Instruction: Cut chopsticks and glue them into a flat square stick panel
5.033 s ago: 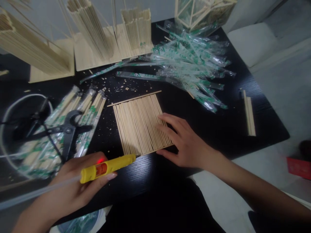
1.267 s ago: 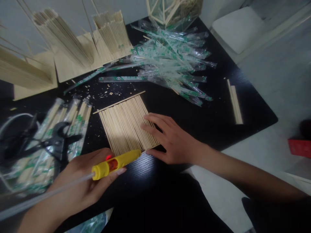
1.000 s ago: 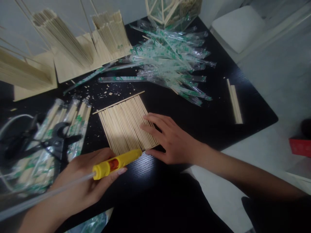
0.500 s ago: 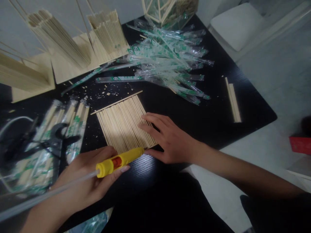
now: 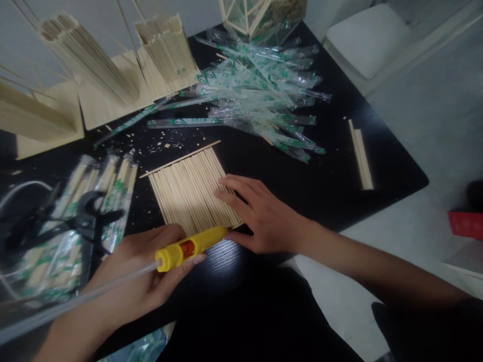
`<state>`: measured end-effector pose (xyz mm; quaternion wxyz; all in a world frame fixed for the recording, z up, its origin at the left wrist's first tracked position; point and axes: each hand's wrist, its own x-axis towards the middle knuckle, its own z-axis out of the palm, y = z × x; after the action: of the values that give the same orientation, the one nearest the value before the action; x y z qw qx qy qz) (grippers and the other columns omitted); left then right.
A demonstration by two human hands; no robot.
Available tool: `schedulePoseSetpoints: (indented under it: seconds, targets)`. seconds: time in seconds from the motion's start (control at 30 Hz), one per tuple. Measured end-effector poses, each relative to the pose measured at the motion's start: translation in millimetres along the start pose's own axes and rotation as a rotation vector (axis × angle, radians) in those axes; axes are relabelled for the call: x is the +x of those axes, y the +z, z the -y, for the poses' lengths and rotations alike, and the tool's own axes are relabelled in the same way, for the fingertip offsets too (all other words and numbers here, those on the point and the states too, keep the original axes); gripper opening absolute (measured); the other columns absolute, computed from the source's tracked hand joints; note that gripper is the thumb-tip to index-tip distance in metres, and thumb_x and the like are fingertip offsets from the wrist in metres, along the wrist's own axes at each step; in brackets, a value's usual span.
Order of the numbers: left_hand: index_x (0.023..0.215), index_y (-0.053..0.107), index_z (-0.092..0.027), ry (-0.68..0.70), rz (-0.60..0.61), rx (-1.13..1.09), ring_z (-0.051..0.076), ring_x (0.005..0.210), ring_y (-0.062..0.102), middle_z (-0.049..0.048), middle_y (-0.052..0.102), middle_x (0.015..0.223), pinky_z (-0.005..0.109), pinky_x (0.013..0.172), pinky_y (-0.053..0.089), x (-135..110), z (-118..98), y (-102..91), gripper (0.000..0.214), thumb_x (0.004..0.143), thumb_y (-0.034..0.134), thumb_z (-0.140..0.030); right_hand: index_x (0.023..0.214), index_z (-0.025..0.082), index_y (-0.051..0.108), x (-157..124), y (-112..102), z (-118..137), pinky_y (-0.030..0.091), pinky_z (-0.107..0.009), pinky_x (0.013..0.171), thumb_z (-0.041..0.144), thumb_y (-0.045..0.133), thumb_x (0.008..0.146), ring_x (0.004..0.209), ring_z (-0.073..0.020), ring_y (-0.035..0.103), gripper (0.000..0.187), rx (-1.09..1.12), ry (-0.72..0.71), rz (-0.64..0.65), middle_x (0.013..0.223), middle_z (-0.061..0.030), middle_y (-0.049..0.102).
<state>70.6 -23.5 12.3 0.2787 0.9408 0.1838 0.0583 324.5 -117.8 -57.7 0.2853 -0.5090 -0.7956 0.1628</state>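
Note:
My left hand (image 5: 136, 271) is closed around a yellow glue gun (image 5: 192, 246), with a long clear glue stick (image 5: 83, 300) running out of its back end. The gun's tip is at the near edge of a flat panel of wooden sticks (image 5: 188, 188) laid side by side, close to my right thumb. My right hand (image 5: 256, 213) rests with fingers spread on the panel's right side, its thumb by the near edge. One thin stick (image 5: 180, 159) lies across the panel's far end. The handle of the glue gun is hidden by my left hand.
Wrapped chopsticks (image 5: 116, 201) and black pliers-like tools (image 5: 90, 216) lie at left. A heap of clear wrappers (image 5: 260, 90) covers the back. Upright stick bundles (image 5: 90, 58) stand on boards at back left. A few loose sticks (image 5: 362, 158) lie near the right edge of the black table (image 5: 309, 176).
The glue gun in my left hand has shifted slightly to the right and up along the panel's near edge. My right hand stays on the sticks.

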Motion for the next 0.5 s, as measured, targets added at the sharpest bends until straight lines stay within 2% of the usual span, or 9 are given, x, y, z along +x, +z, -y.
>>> schedulePoseSetpoints:
  seconds: [0.13,0.27,0.5]
  targets:
    - [0.095,0.057,-0.024,-0.013,0.002,-0.008,0.01,0.053,0.057,-0.0029,0.058,0.071,0.027,0.046,0.042,-1.4,-1.6,0.2,0.018,0.106,0.054,-0.037,0.148,0.005,0.044,0.0,0.2,-0.1,0.038,-0.059,0.121,0.043,0.063,0.1,0.151,-0.0378,0.037,0.064,-0.011,-0.014,-0.016,0.154,-0.0284,0.046]
    - [0.097,0.058,-0.023,-0.018,-0.016,-0.023,0.01,0.052,0.057,-0.0026,0.06,0.073,0.026,0.046,0.042,-0.7,-3.2,-1.0,0.015,0.105,0.055,-0.035,0.148,0.007,0.043,0.3,0.4,0.1,0.038,-0.061,0.12,0.043,0.061,0.101,0.151,-0.0378,0.037,0.062,-0.002,-0.007,-0.009,0.155,-0.0284,0.046]
    - [0.094,0.058,-0.023,-0.026,0.032,-0.042,0.01,0.054,0.057,-0.0031,0.058,0.073,0.026,0.047,0.043,0.3,-0.8,2.1,0.015,0.104,0.056,-0.034,0.148,0.006,0.042,0.5,0.5,0.2,0.038,-0.059,0.121,0.045,0.06,0.101,0.15,-0.0378,0.038,0.063,-0.011,-0.016,-0.021,0.154,-0.0275,0.046]
